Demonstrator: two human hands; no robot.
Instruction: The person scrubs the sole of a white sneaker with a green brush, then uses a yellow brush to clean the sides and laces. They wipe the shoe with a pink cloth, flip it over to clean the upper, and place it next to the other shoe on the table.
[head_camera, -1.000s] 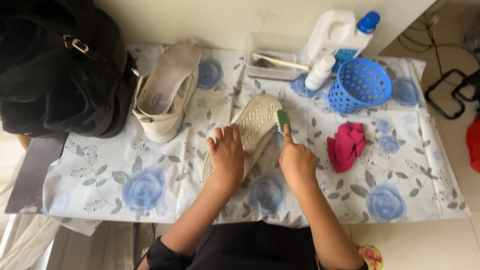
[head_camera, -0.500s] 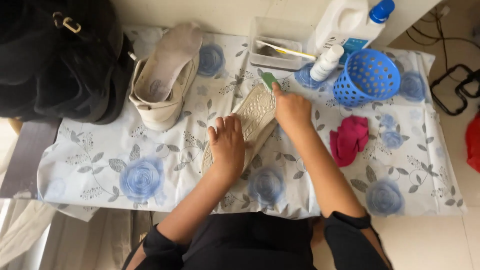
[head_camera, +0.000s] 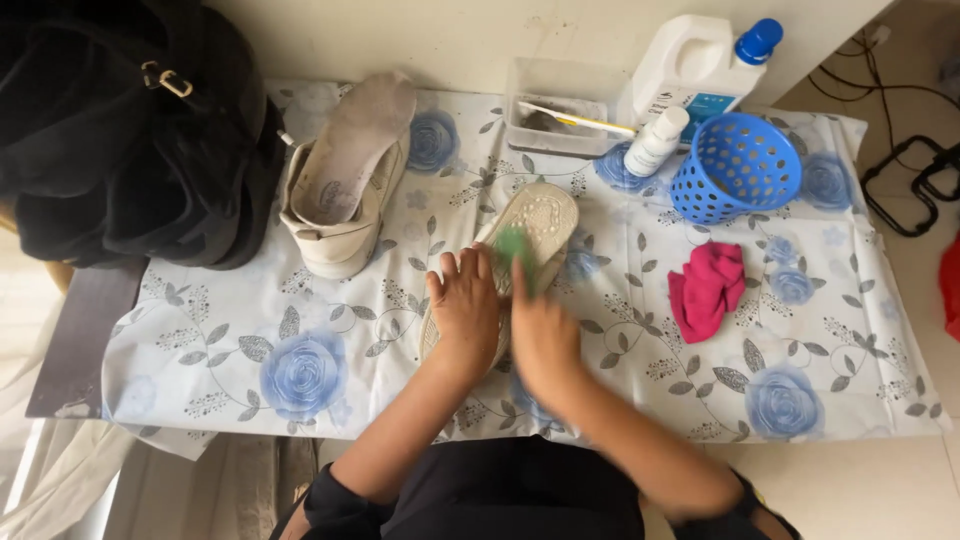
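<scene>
Two hands meet on a pale shoe sole (head_camera: 535, 225) lying on the flowered tablecloth (head_camera: 300, 330). Left hand (head_camera: 465, 305) lies flat on it, fingers spread. Right hand (head_camera: 543, 335) (blurred) is closed around a small green brush (head_camera: 512, 243) touching the sole. Nearby sit a beige shoe (head_camera: 340, 190) and pink cloth (head_camera: 708, 288).
</scene>
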